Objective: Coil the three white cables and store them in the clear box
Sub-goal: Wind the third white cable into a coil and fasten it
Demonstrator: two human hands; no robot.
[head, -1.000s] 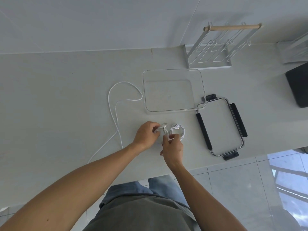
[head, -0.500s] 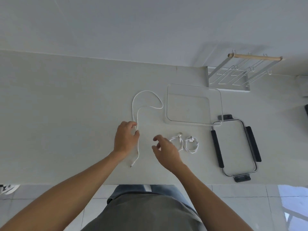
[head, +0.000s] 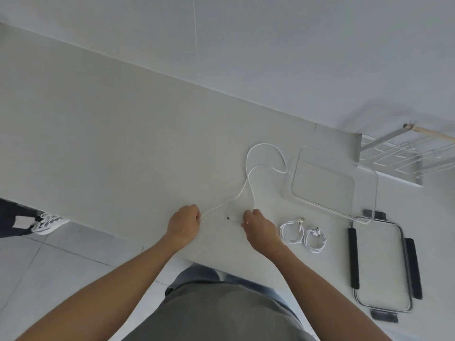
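Pale grey tabletop (head: 123, 143) under white wall. Left hand (head: 183, 221) and right hand (head: 258, 223) each curled round one stretch of long uncoiled white cable (head: 248, 168), looping toward empty clear rectangular plastic box (head: 369, 193). Two coiled white cables (head: 304, 235) lying beside right hand, near box.

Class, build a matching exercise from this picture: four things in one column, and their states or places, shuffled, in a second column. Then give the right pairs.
1. long white cable
2. two coiled cables
3. clear box
4. lid

a. empty, on the table
b. held by left hand and right hand
c. near the table's front edge, black clips on its sides
d. lying side by side right of the right hand

Pairs: 1-b, 2-d, 3-a, 4-c
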